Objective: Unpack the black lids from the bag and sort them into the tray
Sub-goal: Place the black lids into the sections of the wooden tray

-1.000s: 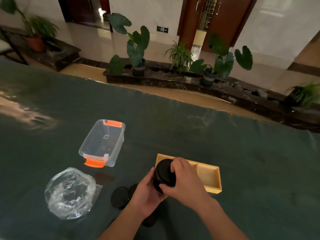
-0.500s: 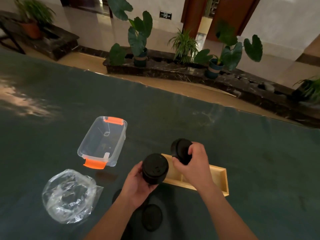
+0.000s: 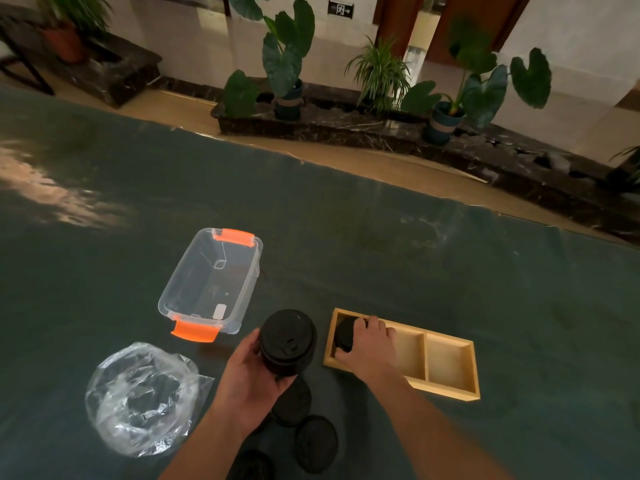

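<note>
My left hand (image 3: 254,379) grips a stack of black lids (image 3: 288,340) held just left of the wooden tray (image 3: 450,393). My right hand (image 3: 369,348) is shut on a black lid (image 3: 343,334) and holds it inside the tray's left compartment. The tray has three compartments; the middle and right ones hold nothing. Three loose black lids lie on the table near me, one (image 3: 316,443) plainly seen, another (image 3: 292,401) partly under my left hand. The crumpled clear plastic bag (image 3: 142,398) rests at the left.
A clear plastic box with orange latches (image 3: 211,282) stands open behind the bag. The dark green table (image 3: 381,244) ends at a far edge, with a floor, potted plants and a stone ledge beyond.
My right hand has carried one lid from above the tray down into the left compartment. The left hand still holds the stack, slightly lower and to the left of the tray.
</note>
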Demonstrator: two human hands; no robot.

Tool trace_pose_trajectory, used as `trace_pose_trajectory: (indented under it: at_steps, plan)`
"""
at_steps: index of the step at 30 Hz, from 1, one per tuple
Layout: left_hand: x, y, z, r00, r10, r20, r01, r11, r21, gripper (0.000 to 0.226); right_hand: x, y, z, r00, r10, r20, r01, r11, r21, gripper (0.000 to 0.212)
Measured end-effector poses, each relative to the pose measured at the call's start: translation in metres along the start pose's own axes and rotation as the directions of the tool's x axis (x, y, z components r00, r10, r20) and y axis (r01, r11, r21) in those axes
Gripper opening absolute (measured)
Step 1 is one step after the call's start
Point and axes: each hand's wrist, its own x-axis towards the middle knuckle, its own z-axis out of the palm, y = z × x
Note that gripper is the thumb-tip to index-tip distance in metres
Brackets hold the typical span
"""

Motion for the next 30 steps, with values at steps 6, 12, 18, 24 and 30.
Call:
trace_pose_trajectory:
  at_steps: [6,12,18,24,30]
  plan:
    - [-0.002,-0.001,0.011,1.000,-0.006,0.029,0.006,1.000,0.001,0.040,-0.001,-0.015,0.009,0.995,0.098,0.015,-0.098,0.995,-0.013,0.058]
    - [-0.002,-0.003,0.020,0.999,0.001,0.040,-0.002,1.000,0.023,0.041,-0.003,-0.009,-0.002,0.993,0.060,0.104,-0.058,0.998,-0.022,0.063]
    - [0.005,-0.013,0.030,0.999,-0.023,0.042,0.019,0.994,0.108,0.042,-0.047,0.000,-0.068,0.952,-0.023,-0.306,0.141,0.919,0.369,0.018]
    - [0.022,-0.051,0.066,0.987,-0.120,0.107,0.091,0.965,0.244,0.049,-0.100,0.005,-0.122,0.915,-0.314,-0.253,0.382,0.876,0.294,0.063]
    - [0.039,-0.087,0.096,0.965,-0.222,0.141,0.161,0.923,0.350,0.046,-0.099,0.040,-0.120,0.962,-0.229,-0.151,0.239,0.970,0.049,0.075]
